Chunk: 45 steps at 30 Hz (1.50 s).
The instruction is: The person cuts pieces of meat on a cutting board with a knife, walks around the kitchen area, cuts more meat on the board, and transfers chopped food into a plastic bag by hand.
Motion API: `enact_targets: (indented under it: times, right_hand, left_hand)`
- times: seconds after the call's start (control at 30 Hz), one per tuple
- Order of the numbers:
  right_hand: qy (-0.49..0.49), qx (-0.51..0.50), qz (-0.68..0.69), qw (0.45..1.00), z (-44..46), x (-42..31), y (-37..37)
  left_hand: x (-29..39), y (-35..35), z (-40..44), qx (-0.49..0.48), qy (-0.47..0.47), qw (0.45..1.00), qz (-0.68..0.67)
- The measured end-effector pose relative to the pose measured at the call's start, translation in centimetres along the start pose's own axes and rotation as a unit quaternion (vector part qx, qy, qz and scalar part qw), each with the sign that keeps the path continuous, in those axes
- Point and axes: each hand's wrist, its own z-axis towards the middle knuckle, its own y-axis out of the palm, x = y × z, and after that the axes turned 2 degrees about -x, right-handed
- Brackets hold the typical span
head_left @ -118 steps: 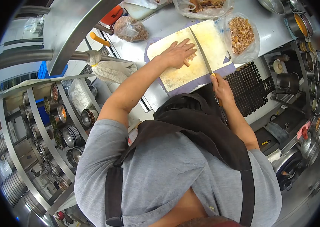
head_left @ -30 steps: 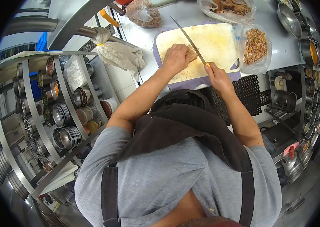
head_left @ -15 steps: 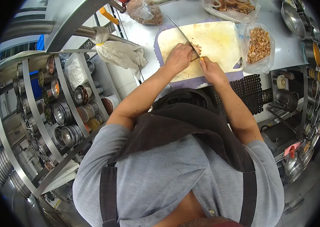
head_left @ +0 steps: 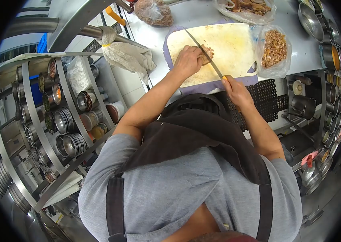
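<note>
My right hand (head_left: 238, 92) is wrapped round the yellow handle of a long knife (head_left: 205, 52), whose blade slants up and left across the white cutting board (head_left: 235, 48). With bent fingers, my left hand (head_left: 189, 61) presses on a brownish piece of food (head_left: 204, 61) just left of the blade. Small chopped bits (head_left: 209, 51) lie to the right of the blade, near its middle. A purple cloth (head_left: 206, 87) shows under the board's edges. Beside the board on the right is a clear bag of diced pieces (head_left: 274, 49).
Behind the board lie a bag of larger brown pieces (head_left: 251, 7) and a tied bag of minced food (head_left: 153, 12). A towel (head_left: 124, 56) hangs from a rail at the left. Metal bowls (head_left: 312, 22) stand at the right. Shelves (head_left: 31, 105) with pots fill the left.
Compared with half a second ago, my right hand has drawn the knife down and to the right. My left hand has shifted slightly left. More chopped bits show by the blade.
</note>
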Motion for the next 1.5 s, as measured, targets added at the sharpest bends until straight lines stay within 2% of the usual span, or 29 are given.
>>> enact_targets:
  times: [0.13, 0.37, 0.53, 0.63, 0.7, 0.9, 1.03, 1.1, 1.27, 1.5]
  right_hand:
    - [0.010, -0.018, 0.001, 1.000, 0.4, 0.0, 0.1]
    - [-0.015, 0.030, 0.000, 0.999, 7.1, -0.9, 2.7]
    - [-0.028, 0.046, 0.011, 0.998, 6.2, -0.9, 2.5]
    - [-0.012, 0.041, 0.028, 0.999, 4.3, -0.9, 1.5]
    - [0.006, 0.022, 0.030, 0.999, 2.5, -0.8, 0.6]
    - [0.007, -0.032, 0.001, 0.999, -0.3, -0.2, -0.5]
    - [0.014, -0.044, -0.008, 0.999, 0.2, -0.5, -0.4]
    - [-0.009, -0.013, -0.004, 1.000, 1.3, 0.2, 0.6]
    - [-0.011, 0.016, 0.005, 1.000, 6.2, -1.0, 2.5]
    - [-0.012, 0.048, 0.041, 0.998, 4.9, -0.9, 2.5]
  left_hand:
    - [-0.2, 0.3, -0.1, -0.002, 0.004, 1.000, -0.006]
    - [-0.5, 0.2, 0.1, -0.010, 0.012, 1.000, -0.013]
    - [0.1, -0.2, -0.5, 0.011, 0.005, 1.000, -0.022]
    - [0.2, -0.9, -0.8, 0.008, -0.033, 0.999, -0.026]
    - [0.0, -1.1, -0.7, -0.028, -0.041, 0.999, 0.008]
    - [-0.2, -0.4, -0.3, 0.011, 0.000, 1.000, 0.010]
    - [-0.4, -0.2, -0.2, -0.018, -0.015, 1.000, 0.014]
    - [-0.7, 0.1, -0.2, -0.009, 0.013, 1.000, 0.002]
    - [-0.6, -0.4, 0.3, -0.030, 0.005, 1.000, -0.005]
    - [0.2, -1.2, -0.5, -0.013, -0.020, 1.000, -0.010]
